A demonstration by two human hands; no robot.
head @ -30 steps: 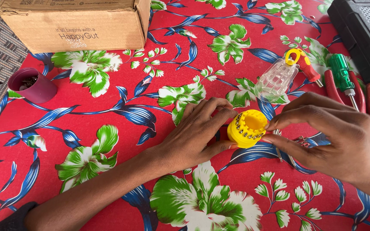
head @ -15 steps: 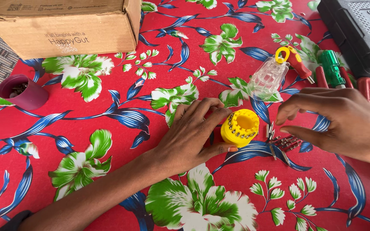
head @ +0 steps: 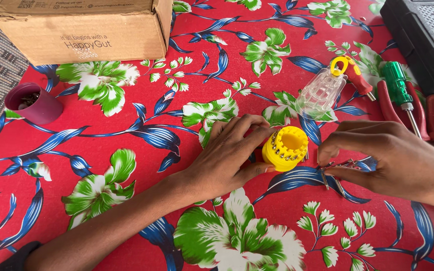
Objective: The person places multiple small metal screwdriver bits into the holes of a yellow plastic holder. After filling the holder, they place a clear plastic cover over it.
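Mid-table on the floral cloth (head: 126, 135), my left hand (head: 227, 155) grips the yellow bit holder (head: 285, 148), fingers curled round it. Right hand (head: 393, 160) beside it pinches loose metal bits (head: 335, 168), fingertips closed.

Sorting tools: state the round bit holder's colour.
Bright yellow round bit holder, clearest in the head view.
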